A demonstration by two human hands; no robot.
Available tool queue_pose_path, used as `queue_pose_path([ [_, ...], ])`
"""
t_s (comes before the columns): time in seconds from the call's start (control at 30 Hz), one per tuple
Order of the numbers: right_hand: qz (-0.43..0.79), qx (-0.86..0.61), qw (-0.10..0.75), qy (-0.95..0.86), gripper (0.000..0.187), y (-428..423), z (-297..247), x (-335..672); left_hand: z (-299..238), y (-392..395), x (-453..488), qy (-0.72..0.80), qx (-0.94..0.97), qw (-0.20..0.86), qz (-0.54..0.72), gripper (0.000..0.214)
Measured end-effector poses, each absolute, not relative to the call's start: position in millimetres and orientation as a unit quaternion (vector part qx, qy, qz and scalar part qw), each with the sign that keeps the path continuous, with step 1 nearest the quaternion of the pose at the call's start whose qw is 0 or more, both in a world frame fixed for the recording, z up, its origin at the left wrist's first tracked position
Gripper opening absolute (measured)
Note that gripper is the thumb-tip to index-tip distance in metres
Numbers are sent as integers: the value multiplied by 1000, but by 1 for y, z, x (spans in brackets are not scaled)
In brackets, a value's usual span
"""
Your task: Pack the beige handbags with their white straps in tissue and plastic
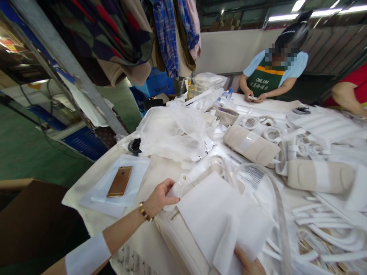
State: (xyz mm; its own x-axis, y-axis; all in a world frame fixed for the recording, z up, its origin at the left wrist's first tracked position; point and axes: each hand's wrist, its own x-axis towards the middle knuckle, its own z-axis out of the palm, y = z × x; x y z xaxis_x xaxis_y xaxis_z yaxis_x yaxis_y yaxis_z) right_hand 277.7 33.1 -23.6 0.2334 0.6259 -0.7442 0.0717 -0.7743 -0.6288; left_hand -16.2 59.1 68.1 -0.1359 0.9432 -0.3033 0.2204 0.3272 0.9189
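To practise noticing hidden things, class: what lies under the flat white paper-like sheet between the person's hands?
Beneath the sheet, part of a cream, leather-looking bag shows past its left edge. The rest is covered, so whether anything else lies there cannot be seen.

Passable strip of table (159, 168) between phone (119, 181) and left hand (157, 198); plastic (172, 131) blocks beyond, 2 bundles (249, 144) and straps (329, 232) the right.

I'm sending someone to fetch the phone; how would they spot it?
On the cluttered table, look left of the camera wearer's left hand, at the pale sheets. The phone lies on top, its copper-gold back standing out against them.
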Motion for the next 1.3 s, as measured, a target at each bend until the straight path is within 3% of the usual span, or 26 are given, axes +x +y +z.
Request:
queue_pose_path([
  [0.07,619,-708,277,-197,69,43,-14,260,69,52,-16,598,378,538,459,46],
  [0.17,703,-620,312,-155,73,50,3,237,71,51,-14,581,354,555,479,52],
  [0.3,741,-583,291,-162,61,51,10,226,73,57,-16,597,371,539,465,55],
  [0.53,774,-543,205,-255,34,49,16,227,64,81,-14,695,562,408,186,39],
  [0.67,781,-524,163,-299,29,50,28,228,49,97,-12,681,594,405,143,28],
  [0.77,781,-525,151,-303,25,50,29,230,39,107,-14,695,584,403,118,33],
  [0.83,772,-538,136,-309,24,51,28,231,33,115,-16,720,562,395,102,32],
  [1.0,695,-613,131,-352,27,52,26,234,26,131,-17,764,527,369,49,5],
  [1.17,663,-633,127,-379,36,45,14,237,27,128,-17,745,558,367,-12,21],
  [1.3,670,-622,91,-395,35,36,8,234,19,122,-16,738,565,365,-64,17],
])
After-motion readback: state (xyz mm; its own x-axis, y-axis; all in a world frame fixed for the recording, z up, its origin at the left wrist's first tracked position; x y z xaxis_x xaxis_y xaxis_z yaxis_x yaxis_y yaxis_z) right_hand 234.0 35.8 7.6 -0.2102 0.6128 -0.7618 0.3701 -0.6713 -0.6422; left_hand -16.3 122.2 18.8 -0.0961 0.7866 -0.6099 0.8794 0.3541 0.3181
